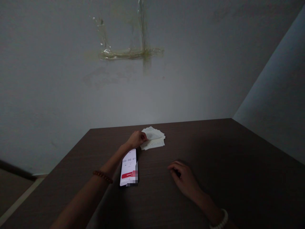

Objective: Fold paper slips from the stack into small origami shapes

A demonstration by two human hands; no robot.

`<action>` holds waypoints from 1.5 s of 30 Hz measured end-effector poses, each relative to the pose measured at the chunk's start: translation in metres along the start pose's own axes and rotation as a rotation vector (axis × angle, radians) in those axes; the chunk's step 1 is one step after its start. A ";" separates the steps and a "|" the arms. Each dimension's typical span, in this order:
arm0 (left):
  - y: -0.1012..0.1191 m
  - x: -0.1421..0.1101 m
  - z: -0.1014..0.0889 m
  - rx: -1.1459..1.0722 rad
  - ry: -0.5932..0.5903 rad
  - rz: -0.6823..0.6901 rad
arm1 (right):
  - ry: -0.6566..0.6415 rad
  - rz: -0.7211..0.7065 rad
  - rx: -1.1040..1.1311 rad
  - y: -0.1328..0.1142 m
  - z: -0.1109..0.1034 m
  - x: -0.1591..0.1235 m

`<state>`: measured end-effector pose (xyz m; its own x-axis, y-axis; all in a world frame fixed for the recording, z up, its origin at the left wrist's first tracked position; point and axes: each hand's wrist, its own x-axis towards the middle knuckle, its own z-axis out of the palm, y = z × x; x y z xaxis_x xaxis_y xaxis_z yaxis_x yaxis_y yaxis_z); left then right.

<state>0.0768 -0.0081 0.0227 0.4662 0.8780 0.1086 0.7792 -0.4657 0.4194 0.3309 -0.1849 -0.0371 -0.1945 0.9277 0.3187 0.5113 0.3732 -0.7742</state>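
Note:
A loose stack of white paper sheets [154,138] lies near the far edge of the dark wooden table [238,165]. My left hand [136,139] reaches out to the stack's left edge, its fingers closed in a pinch on the top sheet. A beaded bracelet sits on that wrist. My right hand [183,178] rests on the table nearer me, fingers curled down, with nothing visible in it. It wears a white bracelet. A phone [128,168] with a lit timer screen lies flat between my arms.
A pale wall stands behind the table, with strips of old clear tape [130,52] stuck on it. A second wall closes in on the right. The floor shows at the lower left beyond the table's edge.

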 end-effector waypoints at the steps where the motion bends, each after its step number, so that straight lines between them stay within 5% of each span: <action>1: 0.002 -0.002 0.001 0.010 0.020 0.003 | -0.001 0.003 0.003 0.000 0.000 0.000; 8: 0.022 -0.031 0.019 0.153 0.112 0.008 | 0.045 0.024 -0.026 0.006 0.000 0.002; 15: 0.061 -0.080 0.045 0.275 0.025 0.163 | 0.264 -0.145 -0.282 0.017 -0.004 0.004; 22: 0.088 -0.116 0.069 0.330 -0.018 0.208 | 0.046 -0.209 -0.420 0.017 -0.001 0.004; 28: 0.080 -0.132 0.065 0.492 0.126 0.204 | -0.029 -0.139 -0.473 0.013 0.001 0.004; 35: 0.052 -0.147 0.055 0.590 0.099 0.189 | 0.003 -0.102 -0.500 0.017 0.002 0.004; 45: 0.044 -0.156 0.048 0.657 0.118 0.104 | 0.004 -0.124 -0.460 0.016 0.001 0.004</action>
<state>0.0587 -0.1704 -0.0190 0.5329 0.8136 0.2326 0.8430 -0.4865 -0.2296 0.3373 -0.1757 -0.0488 -0.2751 0.8761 0.3959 0.8021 0.4362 -0.4078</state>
